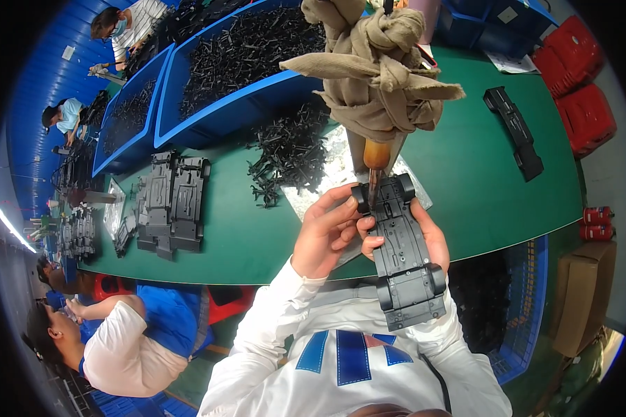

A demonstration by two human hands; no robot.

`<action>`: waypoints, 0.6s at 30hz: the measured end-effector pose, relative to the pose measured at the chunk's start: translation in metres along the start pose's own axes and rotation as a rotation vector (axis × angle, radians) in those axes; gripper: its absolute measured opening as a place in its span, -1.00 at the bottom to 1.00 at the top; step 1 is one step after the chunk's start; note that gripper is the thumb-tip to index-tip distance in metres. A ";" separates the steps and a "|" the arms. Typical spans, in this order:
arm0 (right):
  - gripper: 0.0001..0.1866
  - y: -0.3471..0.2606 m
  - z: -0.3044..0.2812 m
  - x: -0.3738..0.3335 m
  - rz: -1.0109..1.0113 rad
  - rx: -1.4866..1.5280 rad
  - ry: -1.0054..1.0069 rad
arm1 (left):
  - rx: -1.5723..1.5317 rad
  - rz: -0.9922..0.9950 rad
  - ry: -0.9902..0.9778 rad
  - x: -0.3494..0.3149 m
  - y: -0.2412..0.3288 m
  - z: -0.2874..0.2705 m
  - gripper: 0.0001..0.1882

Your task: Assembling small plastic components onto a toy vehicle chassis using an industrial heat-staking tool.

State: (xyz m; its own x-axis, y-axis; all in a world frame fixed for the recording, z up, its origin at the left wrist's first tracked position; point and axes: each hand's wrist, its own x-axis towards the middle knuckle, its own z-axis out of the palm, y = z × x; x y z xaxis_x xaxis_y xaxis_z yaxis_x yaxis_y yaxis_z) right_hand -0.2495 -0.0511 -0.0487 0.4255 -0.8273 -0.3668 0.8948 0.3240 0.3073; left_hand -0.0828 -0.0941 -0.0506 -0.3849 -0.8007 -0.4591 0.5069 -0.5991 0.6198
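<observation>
And here's the black chassis part point(409, 254), front and centre, held out over the near edge of the green table point(480, 215) with its lower end in front of the white jacket point(271, 368). The right hand point(428, 233) has it gripped firmly, cradling it from beneath, thumb along the right edge and fingertips curling round onto the left. In comes the left hand point(321, 229), fingers bent, close up at the top left corner; whether those fingertips pinch anything small there, I can't quite tell, it's so crowded. Right above, the metal driver point(375, 156), orange at its collar, points straight down at that same corner, its upper body bundled in beige cloth point(389, 76). Behind, a loose heap of small black pieces point(292, 149) spreads beside a pale plastic bag point(337, 156), and a big blue bin point(219, 125) brims with more! Over on the left, further chassis parts point(188, 201) lie side by side; far right, a single chassis part point(515, 132) rests at a slant, with red chairs point(584, 118) just beyond the table.
</observation>
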 end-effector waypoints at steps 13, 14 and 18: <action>-0.46 0.000 -0.001 0.000 0.005 -0.004 -0.015 | -0.012 -0.006 -0.019 -0.001 0.002 0.001 -0.58; -0.46 0.000 -0.002 0.000 0.001 -0.009 -0.012 | -0.018 -0.007 -0.028 -0.001 0.002 0.002 -0.58; -0.46 0.001 -0.001 0.000 -0.006 -0.014 -0.009 | -0.018 -0.006 -0.032 -0.001 0.002 0.002 -0.58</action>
State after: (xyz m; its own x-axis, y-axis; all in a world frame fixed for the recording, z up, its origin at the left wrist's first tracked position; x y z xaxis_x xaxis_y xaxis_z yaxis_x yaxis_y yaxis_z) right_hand -0.2489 -0.0502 -0.0490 0.4193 -0.8333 -0.3603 0.8989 0.3257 0.2929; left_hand -0.0825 -0.0943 -0.0476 -0.4122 -0.7966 -0.4422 0.5184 -0.6042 0.6052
